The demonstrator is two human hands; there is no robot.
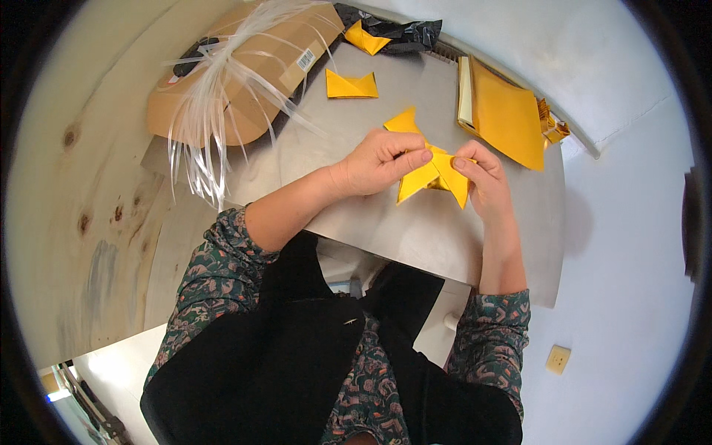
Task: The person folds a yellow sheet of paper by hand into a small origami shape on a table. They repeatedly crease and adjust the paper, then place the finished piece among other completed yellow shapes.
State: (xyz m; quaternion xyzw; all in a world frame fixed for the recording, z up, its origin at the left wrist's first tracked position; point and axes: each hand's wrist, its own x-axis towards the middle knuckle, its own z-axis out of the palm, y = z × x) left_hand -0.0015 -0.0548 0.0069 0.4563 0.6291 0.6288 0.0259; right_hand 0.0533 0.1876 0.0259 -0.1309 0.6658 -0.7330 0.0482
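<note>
Both the left hand [374, 165] and right hand [482, 178] pinched shut on the pointed, folded yellow paper piece [430, 172], steadying it just above the grey counter [386, 222] for creasing.

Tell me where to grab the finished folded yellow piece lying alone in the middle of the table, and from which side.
Take the folded yellow piece by its straight lower edge, coming from the person's side: it lies flat with two points toward the far edge. Nothing crowds it, and the left hand is the nearer one.
</note>
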